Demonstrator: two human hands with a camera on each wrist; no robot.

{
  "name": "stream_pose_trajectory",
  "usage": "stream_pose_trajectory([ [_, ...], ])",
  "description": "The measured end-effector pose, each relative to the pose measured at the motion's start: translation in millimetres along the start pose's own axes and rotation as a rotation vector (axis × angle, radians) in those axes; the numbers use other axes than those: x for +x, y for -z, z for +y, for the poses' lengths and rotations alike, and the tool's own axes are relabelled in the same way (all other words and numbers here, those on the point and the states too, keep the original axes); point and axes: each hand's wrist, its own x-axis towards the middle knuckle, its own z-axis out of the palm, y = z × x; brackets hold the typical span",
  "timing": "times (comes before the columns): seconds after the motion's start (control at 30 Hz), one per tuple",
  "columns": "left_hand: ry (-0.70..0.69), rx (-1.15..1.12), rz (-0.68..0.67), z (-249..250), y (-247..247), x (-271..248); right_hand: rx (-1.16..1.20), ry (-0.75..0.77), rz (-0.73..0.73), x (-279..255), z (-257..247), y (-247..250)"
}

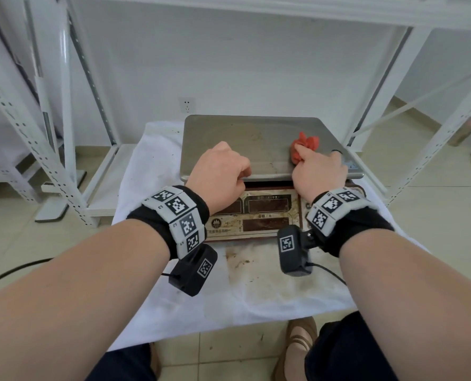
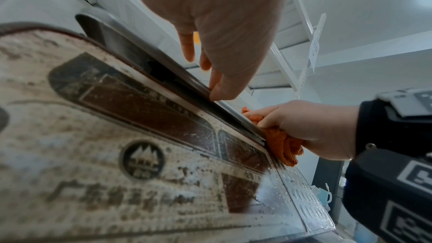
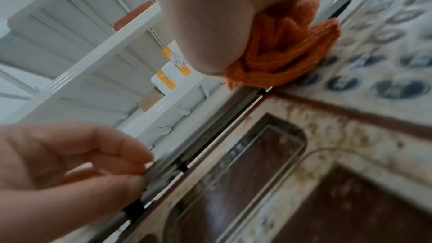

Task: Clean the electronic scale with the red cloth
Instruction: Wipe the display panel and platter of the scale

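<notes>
The electronic scale stands on a white sheet, with a steel pan [image 1: 256, 136] above a stained display panel [image 1: 267, 213]. My left hand [image 1: 223, 171] sits at the pan's front edge, left of centre. Its thumb and curled fingers pinch the rim [image 2: 131, 43], as the right wrist view shows around the left hand [image 3: 70, 163]. My right hand [image 1: 319, 171] grips the bunched red cloth [image 1: 304, 144] and holds it against the pan's front right part. The cloth [image 2: 282, 141] hangs over the rim by the keypad [image 3: 385, 62]. The display panel [image 2: 117, 136] looks grimy and wet.
The white sheet [image 1: 256, 292] is soiled in front of the scale. White metal racks stand close on the left [image 1: 63, 133] and right [image 1: 421, 133]. A wall socket [image 1: 186, 105] is behind the scale. A black cable [image 1: 14, 270] trails at left. My knee [image 1: 347, 350] and shoe [image 1: 297, 345] are below.
</notes>
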Motion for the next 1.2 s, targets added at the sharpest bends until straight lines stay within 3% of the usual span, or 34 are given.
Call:
stream_pose_trajectory([
  [0.17, 0.002, -0.009, 0.005, 2, 0, 0, 0.028, 0.24, 0.008, -15, -16, -7],
  [0.23, 0.007, -0.004, -0.003, 2, 1, 0, 0.004, 0.236, 0.003, -9, -8, -7],
  [0.4, 0.022, -0.008, -0.005, 2, 2, -2, 0.047, 0.036, 0.021, -9, -6, 0],
  [0.6, 0.015, -0.013, -0.008, 3, 3, -2, 0.049, 0.269, 0.027, -20, -7, -4],
  [0.77, 0.02, -0.023, 0.0, 2, 3, -3, 0.092, -0.015, 0.114, -15, 10, 1],
  [0.83, 0.021, -0.019, -0.001, 2, 2, -2, 0.097, -0.042, 0.135, -19, 1, -5],
  [0.97, 0.011, -0.015, 0.013, 3, 0, -2, 0.046, 0.23, 0.16, -29, -18, -24],
  [1.03, 0.016, -0.014, 0.012, 3, 0, -2, 0.027, 0.292, 0.171, -28, -15, -22],
  [1.2, 0.026, -0.035, 0.022, 1, 0, -4, 0.104, 0.033, 0.201, -24, 8, -8],
])
